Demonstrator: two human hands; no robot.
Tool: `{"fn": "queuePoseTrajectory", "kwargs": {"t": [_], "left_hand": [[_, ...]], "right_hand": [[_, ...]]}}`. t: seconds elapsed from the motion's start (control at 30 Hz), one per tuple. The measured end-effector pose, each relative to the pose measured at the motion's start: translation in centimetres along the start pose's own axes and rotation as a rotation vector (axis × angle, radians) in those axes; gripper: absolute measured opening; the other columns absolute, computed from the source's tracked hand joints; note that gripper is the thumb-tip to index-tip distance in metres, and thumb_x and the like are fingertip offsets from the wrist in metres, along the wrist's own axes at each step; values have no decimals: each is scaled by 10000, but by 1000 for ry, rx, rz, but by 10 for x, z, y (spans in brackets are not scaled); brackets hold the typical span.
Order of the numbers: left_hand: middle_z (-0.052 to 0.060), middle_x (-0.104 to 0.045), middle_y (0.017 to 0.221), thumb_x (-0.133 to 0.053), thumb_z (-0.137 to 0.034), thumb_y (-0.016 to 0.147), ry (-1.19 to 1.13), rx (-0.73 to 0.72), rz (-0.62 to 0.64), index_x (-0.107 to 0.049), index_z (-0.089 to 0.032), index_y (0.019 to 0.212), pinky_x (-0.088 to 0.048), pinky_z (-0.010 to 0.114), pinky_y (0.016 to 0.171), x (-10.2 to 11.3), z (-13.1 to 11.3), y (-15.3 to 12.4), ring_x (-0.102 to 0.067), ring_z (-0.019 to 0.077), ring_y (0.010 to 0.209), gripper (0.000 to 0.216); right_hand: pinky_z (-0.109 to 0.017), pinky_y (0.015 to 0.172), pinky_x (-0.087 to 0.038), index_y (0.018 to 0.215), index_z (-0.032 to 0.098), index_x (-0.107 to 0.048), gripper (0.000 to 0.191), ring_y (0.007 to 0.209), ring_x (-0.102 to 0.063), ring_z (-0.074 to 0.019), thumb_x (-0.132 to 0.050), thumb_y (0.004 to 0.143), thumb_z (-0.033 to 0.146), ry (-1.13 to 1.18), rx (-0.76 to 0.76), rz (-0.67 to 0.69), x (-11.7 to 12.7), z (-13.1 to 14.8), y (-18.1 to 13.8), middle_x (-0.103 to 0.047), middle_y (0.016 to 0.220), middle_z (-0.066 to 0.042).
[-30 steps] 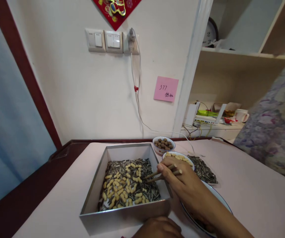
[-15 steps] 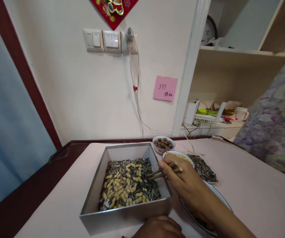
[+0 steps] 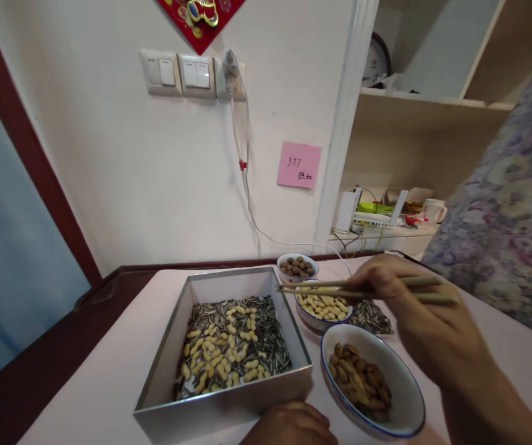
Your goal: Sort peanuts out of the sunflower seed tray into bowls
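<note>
Right fingers [image 3: 384, 279]: we keep them closed on two slim brown wooden chopsticks [image 3: 335, 284].
Left fingers [image 3: 311, 415]: before the silver rectangular box [image 3: 228, 403]; grasp we cannot tell.

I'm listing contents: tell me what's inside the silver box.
Inside the silver box are peanuts, lying on and among dark striped seeds. What lies directly beneath them is covered and cannot be seen; the near wall hides the strip right behind it.
</note>
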State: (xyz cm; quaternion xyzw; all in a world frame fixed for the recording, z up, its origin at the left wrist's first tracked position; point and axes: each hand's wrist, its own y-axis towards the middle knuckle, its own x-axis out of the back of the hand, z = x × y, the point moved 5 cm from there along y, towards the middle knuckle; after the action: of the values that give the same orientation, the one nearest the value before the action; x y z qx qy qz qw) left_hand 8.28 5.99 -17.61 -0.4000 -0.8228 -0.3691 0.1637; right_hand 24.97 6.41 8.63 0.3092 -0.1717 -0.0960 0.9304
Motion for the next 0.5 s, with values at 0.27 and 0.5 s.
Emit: {"fn": "queuePoseTrajectory", "kwargs": {"t": [0.27, 0.5], "left_hand": [[96, -802, 1139, -475, -507, 1053, 27, 4, 54, -752, -207, 1194, -488, 256, 1042, 17, -21, 10, -693, 207, 1184, 431], [84, -805, 1128, -491, -537, 1037, 36, 31, 90, -762, -229, 1188, -509, 269, 1020, 15, -12, 9, -700, 227, 1163, 437]], "right_hand": [[-409, 703, -436, 819, 240, -670, 388, 744, -652, -250, -519, 977, 560, -536, 78, -277, 60, -3, 14, -698, 770, -52], [-353, 665, -493, 849, 230, -700, 407, 725, -665, -188, -544, 977, 584, -321, 35, -235, 48, -4, 13, -698, 814, -30]]}}
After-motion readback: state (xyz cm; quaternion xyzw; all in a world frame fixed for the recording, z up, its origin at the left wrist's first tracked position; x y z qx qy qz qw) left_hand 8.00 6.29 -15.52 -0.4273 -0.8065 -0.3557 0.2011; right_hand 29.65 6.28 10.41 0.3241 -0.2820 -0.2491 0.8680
